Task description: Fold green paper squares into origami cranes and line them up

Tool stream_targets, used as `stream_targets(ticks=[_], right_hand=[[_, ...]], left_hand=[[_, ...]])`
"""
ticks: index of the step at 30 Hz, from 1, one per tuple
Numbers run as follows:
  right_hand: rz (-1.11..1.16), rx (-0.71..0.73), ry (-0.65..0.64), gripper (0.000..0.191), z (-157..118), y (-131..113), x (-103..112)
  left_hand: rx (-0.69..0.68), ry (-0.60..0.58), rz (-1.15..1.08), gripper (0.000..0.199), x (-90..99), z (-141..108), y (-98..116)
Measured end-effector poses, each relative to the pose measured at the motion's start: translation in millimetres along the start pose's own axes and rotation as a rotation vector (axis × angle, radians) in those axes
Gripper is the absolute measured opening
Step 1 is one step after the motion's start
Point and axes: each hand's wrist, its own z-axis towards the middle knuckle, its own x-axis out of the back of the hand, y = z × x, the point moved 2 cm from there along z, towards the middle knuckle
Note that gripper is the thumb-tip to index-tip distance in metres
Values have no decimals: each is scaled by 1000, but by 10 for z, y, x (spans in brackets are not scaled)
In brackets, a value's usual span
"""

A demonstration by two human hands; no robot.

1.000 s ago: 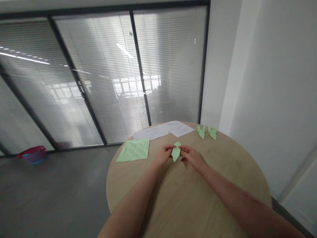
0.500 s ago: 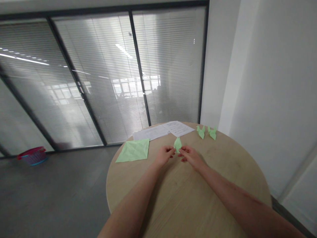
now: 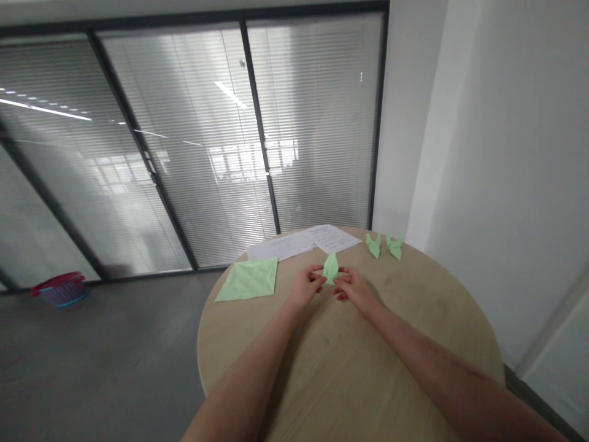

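Observation:
Above the round wooden table (image 3: 350, 368), a small folded green paper (image 3: 331, 268) with a pointed top is held between my two hands. My left hand (image 3: 308, 286) pinches its lower left side. On the lower right side, the fingers of my right hand (image 3: 352, 286) are closed on the same paper. A creased green sheet (image 3: 248, 279) lies flat to the left of my hands. Two folded green paper figures, one (image 3: 373, 245) beside the other (image 3: 394, 247), stand at the table's back right.
White sheets, one plain-looking (image 3: 280, 245) and one printed (image 3: 329, 237), lie at the table's far edge. A red and blue basket (image 3: 61, 290) is on the floor at left. Glass partitions with blinds stand behind the table, and a white wall is at right.
The folded paper has shifted slightly and looks a little taller between my hands. Fingers of both hands have moved up slightly along its sides.

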Motion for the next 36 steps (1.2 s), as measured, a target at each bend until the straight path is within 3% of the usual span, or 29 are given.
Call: stream_targets(ticks=[9, 36], right_hand=[[30, -37, -30, 26, 35, 31, 11], [4, -46, -56, 23, 26, 24, 6]], left_hand=[[-12, 6, 59, 49, 5, -25, 36], [-4, 8, 70, 46, -3, 7, -7]])
